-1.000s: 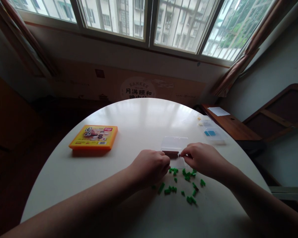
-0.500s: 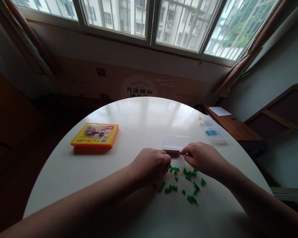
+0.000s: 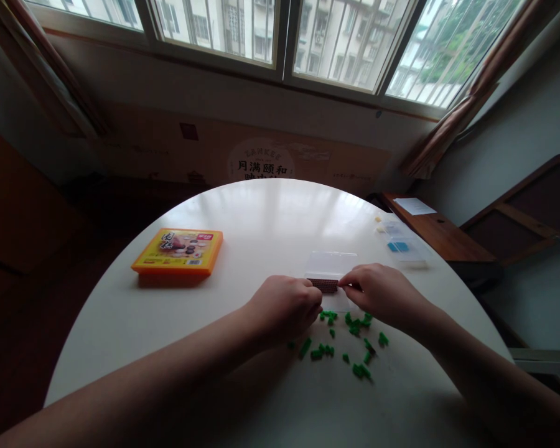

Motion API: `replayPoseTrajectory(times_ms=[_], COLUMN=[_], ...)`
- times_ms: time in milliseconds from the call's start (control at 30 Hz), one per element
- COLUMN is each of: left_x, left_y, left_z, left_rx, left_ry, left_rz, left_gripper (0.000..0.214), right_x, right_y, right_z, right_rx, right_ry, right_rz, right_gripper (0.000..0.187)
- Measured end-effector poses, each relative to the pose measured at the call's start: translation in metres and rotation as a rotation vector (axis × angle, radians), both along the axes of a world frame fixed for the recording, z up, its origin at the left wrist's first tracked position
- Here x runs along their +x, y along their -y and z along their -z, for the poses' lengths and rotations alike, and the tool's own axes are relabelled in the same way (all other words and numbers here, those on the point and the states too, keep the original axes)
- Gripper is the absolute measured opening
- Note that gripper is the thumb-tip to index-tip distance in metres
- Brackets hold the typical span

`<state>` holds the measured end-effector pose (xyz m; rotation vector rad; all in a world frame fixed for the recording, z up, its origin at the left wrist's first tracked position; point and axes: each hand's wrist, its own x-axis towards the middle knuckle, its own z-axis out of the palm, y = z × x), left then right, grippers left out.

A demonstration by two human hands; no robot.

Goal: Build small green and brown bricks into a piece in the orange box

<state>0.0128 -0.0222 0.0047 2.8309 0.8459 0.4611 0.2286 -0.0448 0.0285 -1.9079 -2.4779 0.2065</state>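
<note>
On the round white worktop [image 3: 261, 218], head view: dark brown studded strip [image 3: 325, 285] is over the open, clear plastic case [image 3: 332, 264]. Left hand [image 3: 285, 308] is clamped on its left end, presumably for steadiness; right hand [image 3: 381, 291] meets its right end, pinch too small to tell. Small green plastic blocks [image 3: 361, 371] lie scattered nearer the wearer, presumably for easy reach.
</note>
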Motion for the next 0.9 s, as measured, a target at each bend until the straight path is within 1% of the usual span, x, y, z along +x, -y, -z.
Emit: replayPoseTrajectory(times_ms=[267, 500, 667, 800, 900], left_x=[0.0, 0.0, -0.001, -0.003, -0.005], left_y=[0.0, 0.0, 0.0, -0.001, -0.002], left_z=[0.001, 0.002, 0.001, -0.001, -0.003], left_rx=[0.017, 0.018, 0.0, -0.003, 0.0], left_ry=[-0.012, -0.012, 0.007, 0.032, 0.031], left_rz=[-0.002, -0.008, 0.001, 0.024, 0.037], left_gripper=[0.02, 0.022, 0.019, 0.02, 0.022], right_x=[0.001, 0.002, 0.005, 0.011, 0.015], right_y=[0.0, 0.002, 0.003, 0.009, 0.021], right_z=[0.001, 0.001, 0.0, -0.01, -0.023], right_rx=[0.011, 0.038, 0.058, 0.085, 0.076], right_ry=[-0.014, -0.031, -0.079, -0.131, -0.129], right_rz=[-0.012, -0.021, -0.026, -0.033, -0.093], right_gripper=[0.026, 0.026, 0.024, 0.022, 0.021])
